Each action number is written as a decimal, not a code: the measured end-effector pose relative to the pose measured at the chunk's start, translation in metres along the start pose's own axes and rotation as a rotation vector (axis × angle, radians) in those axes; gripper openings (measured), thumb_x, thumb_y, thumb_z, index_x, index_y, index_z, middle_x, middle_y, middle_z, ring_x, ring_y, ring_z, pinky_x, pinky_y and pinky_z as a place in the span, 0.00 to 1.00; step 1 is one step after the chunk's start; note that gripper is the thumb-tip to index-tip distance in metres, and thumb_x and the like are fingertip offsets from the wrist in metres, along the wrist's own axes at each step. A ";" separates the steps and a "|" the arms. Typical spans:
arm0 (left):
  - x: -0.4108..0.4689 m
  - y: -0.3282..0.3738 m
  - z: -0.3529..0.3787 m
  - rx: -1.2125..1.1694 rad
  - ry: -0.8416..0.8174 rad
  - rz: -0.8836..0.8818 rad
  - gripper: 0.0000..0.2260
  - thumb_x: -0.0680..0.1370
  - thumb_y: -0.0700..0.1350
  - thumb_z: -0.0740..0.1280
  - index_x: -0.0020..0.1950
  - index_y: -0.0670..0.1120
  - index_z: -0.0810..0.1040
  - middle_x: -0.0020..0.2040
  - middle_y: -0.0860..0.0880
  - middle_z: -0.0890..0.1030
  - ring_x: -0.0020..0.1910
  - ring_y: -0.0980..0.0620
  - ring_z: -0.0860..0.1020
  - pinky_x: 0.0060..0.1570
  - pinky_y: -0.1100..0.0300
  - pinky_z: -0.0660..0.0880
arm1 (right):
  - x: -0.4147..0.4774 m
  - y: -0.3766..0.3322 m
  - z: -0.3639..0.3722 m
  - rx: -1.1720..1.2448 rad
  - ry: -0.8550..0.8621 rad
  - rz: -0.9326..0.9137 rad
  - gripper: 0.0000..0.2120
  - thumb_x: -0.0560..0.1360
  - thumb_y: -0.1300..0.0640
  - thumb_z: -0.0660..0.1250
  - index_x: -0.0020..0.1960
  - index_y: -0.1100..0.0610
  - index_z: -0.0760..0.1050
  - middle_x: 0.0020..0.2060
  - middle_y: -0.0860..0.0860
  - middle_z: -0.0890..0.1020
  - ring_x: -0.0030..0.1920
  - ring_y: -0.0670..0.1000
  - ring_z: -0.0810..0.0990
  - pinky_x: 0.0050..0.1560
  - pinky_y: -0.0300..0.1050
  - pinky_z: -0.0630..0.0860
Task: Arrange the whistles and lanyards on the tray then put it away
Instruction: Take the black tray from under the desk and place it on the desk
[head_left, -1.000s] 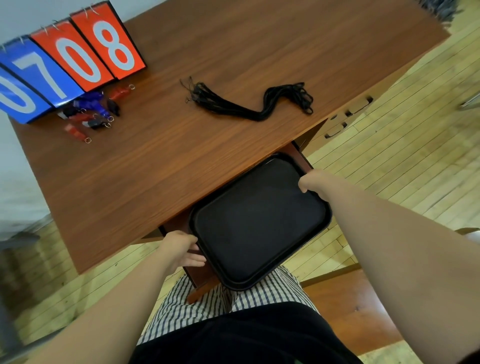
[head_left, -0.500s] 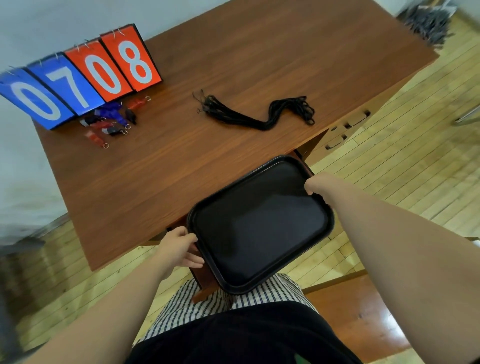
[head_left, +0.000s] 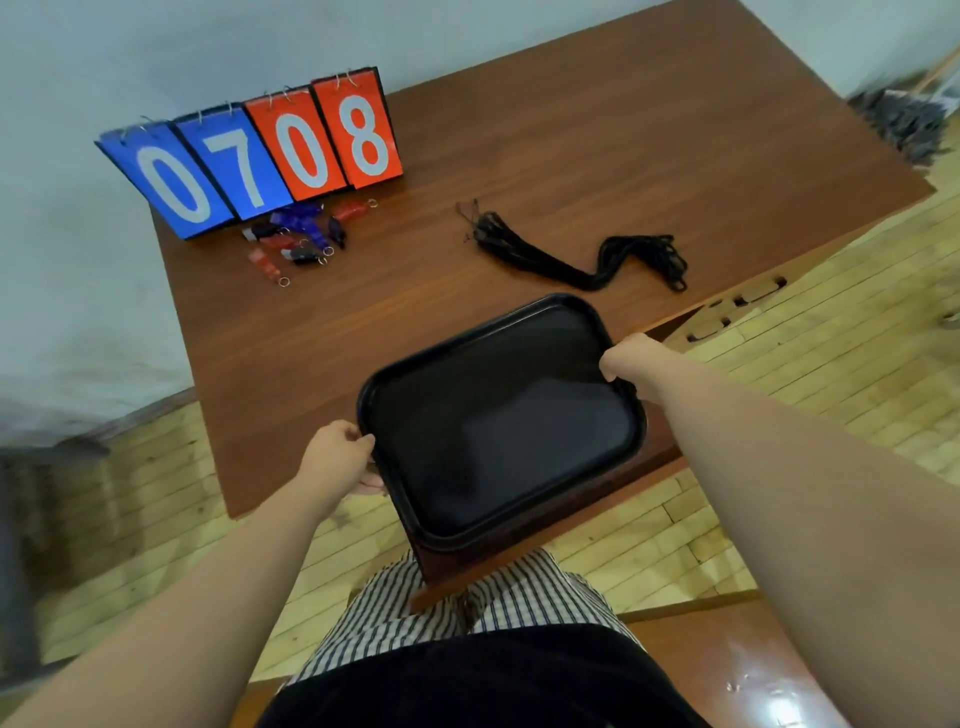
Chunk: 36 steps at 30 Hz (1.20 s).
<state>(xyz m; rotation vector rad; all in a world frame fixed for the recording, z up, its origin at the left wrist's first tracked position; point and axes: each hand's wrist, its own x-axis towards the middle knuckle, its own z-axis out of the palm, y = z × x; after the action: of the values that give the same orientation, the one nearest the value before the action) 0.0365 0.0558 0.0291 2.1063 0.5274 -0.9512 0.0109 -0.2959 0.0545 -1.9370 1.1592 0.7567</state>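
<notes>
Plainly, step in hand: the tray (head_left: 501, 421) was being brought up to the worktop (head_left: 571, 156); nothing had yet been arranged on it.
Tray: black, rectangular, empty, held level above the near edge of the worktop, its far corner over the wood and its near end over an open drawer (head_left: 519, 556) below.
Left hand (head_left: 337, 457): closed on the tray's left rim, thumb on top and fingers curled underneath.
Right hand (head_left: 631, 364): clamped on the far right corner of the rim, fingers wrapped over the edge.
Whistles (head_left: 301, 239): a small heap of red, blue and black ones with key rings, lying just in front of the flip scoreboard (head_left: 260, 156) at the far left, well apart from the tray.
Lanyards (head_left: 582, 254): one black bundle of cords lying loose on the worktop, near the tray's far edge but not touching it.
Next move, as a judgement: the tray wanted setting flat on bare wood between the two groups, short of the lanyards so as not to trap them.
After that: both hands would have to let go, then gather whistles and cords onto it.
Risk: the whistles looked small and liable to slide on the smooth tray.
</notes>
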 end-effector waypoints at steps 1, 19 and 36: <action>0.003 -0.001 -0.005 0.009 0.024 0.000 0.10 0.83 0.41 0.61 0.64 0.41 0.72 0.47 0.38 0.82 0.38 0.37 0.84 0.40 0.43 0.83 | 0.000 -0.004 0.004 0.005 -0.014 -0.010 0.26 0.72 0.65 0.62 0.70 0.66 0.64 0.58 0.61 0.73 0.52 0.61 0.75 0.55 0.53 0.76; 0.049 -0.022 -0.090 -0.198 0.200 -0.011 0.16 0.79 0.35 0.65 0.67 0.40 0.75 0.49 0.45 0.82 0.44 0.44 0.83 0.48 0.49 0.83 | 0.000 -0.104 0.074 -0.094 0.017 -0.050 0.31 0.74 0.60 0.63 0.75 0.64 0.60 0.72 0.60 0.65 0.68 0.62 0.69 0.64 0.57 0.72; 0.090 -0.011 -0.124 -0.332 0.333 0.138 0.17 0.79 0.35 0.66 0.67 0.46 0.75 0.63 0.49 0.78 0.61 0.48 0.77 0.63 0.50 0.75 | 0.014 -0.150 0.103 0.223 0.125 -0.156 0.33 0.69 0.55 0.63 0.74 0.50 0.65 0.70 0.53 0.70 0.69 0.60 0.68 0.68 0.58 0.70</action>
<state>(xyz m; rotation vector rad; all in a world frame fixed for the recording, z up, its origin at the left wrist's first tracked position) 0.1436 0.1641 0.0091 1.9719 0.6477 -0.4022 0.1408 -0.1695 0.0312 -1.8803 1.1009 0.4108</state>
